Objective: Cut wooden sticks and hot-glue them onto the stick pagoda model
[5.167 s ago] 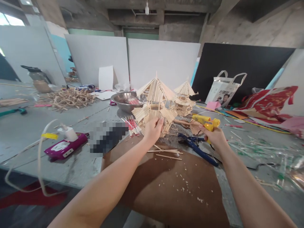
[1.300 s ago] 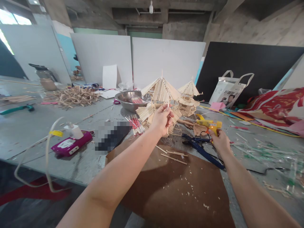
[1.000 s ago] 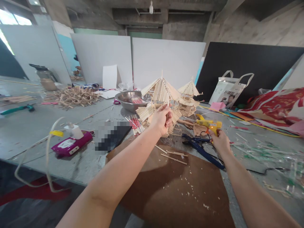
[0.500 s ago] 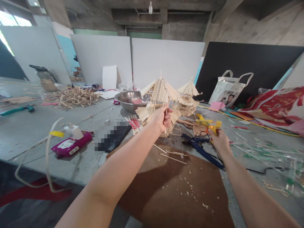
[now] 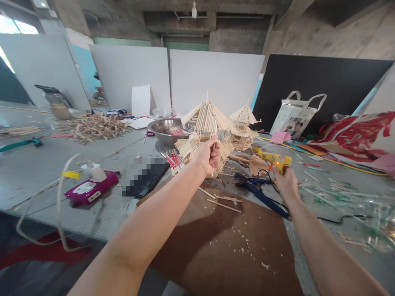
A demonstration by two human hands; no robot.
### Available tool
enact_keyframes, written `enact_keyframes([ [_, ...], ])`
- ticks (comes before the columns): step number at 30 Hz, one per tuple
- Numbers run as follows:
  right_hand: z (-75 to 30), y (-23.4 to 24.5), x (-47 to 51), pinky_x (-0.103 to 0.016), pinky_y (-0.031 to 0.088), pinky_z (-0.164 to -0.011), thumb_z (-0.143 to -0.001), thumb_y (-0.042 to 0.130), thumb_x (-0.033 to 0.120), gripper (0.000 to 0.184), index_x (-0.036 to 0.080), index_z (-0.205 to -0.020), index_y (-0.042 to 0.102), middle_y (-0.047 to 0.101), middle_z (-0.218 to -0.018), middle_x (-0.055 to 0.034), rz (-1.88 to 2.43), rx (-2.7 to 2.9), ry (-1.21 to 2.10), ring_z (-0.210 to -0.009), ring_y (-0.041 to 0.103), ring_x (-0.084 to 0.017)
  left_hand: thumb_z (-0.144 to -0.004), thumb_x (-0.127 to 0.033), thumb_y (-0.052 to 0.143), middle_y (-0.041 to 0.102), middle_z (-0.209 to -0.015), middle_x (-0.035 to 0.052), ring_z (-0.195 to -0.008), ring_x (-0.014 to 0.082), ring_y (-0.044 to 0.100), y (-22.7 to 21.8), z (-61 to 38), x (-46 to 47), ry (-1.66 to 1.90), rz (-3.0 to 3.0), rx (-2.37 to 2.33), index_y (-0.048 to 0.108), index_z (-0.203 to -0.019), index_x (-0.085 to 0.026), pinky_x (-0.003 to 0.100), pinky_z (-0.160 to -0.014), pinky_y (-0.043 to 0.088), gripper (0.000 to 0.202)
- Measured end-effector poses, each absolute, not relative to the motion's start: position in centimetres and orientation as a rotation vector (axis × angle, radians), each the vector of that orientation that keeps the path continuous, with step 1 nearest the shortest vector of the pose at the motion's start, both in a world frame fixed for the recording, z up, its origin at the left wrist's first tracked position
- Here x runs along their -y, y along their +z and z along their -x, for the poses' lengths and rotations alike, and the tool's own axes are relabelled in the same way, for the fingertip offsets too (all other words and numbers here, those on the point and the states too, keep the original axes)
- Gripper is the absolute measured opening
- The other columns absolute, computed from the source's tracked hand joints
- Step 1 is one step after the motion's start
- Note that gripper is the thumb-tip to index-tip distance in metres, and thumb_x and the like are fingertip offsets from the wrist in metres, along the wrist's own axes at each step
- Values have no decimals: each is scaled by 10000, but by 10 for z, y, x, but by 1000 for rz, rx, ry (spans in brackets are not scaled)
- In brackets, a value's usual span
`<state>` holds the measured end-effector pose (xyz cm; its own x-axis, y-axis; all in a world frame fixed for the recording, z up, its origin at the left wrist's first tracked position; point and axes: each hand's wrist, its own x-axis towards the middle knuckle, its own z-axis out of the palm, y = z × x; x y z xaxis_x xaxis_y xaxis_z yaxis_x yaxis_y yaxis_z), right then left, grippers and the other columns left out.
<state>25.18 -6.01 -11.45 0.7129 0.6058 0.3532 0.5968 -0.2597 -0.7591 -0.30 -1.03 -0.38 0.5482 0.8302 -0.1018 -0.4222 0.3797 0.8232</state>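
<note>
My left hand is closed around a thin wooden stick, held upright in front of a pavilion model built of sticks. The hand hides the middle of the model. In my right hand is a yellow hot glue gun, its nozzle pointing left toward the model. A second stick pavilion stands behind and to the right. Blue-handled pliers lie below the glue gun. Several loose sticks rest on the brown board.
Left of the board are a dark phone and a purple power strip. A metal bowl and a pile of short sticks sit farther back. On the right are a paper bag and clear plastic scraps.
The view has shifted very slightly. Both hands keep their holds on the stick and the glue gun, and nothing else has visibly moved.
</note>
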Motion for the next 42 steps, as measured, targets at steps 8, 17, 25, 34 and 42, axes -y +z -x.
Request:
enact_keyframes([
  [8,-270,-125,54,-327,390,-676,-622,459,348,480,115,-1041,463,580,-914,-120,1947,932,-100,-814,538,-233,-706,-452,478,205,-336,-91,-246,11,144,-35,9,38,944,-1115,-648,387,-499,-158,160,-289,68,371],
  [17,-268,-122,63,-354,377,-693,-761,329,376,470,162,-1171,414,568,-1025,-132,2330,1109,-191,-872,543,-258,-692,-448,501,231,-349,-82,-272,-1,154,-52,1,33,934,-1303,-752,389,-464,-146,163,-309,70,394],
  [25,-253,-103,68,-419,302,-786,-760,346,414,402,160,-991,556,577,-1001,-133,2381,1257,-440,-994,452,-289,-702,-454,473,255,-348,-68,-293,15,182,-62,1,31,905,-1464,-799,399,-446,-152,190,-343,94,403],
  [34,-202,-81,83,-298,351,-567,-600,530,432,277,191,-712,605,615,-853,-94,2398,2130,72,-794,549,-252,-718,-453,433,284,-384,-62,-338,30,195,-69,4,24,934,-1590,-814,395,-458,-156,199,-371,126,396],
  [42,-213,-82,74,-264,356,-545,-623,497,409,275,186,-772,557,614,-735,-52,2126,1728,106,-650,551,-183,-717,-461,433,248,-388,-65,-355,36,171,-70,5,26,930,-1598,-762,377,-460,-158,201,-370,116,402],
])
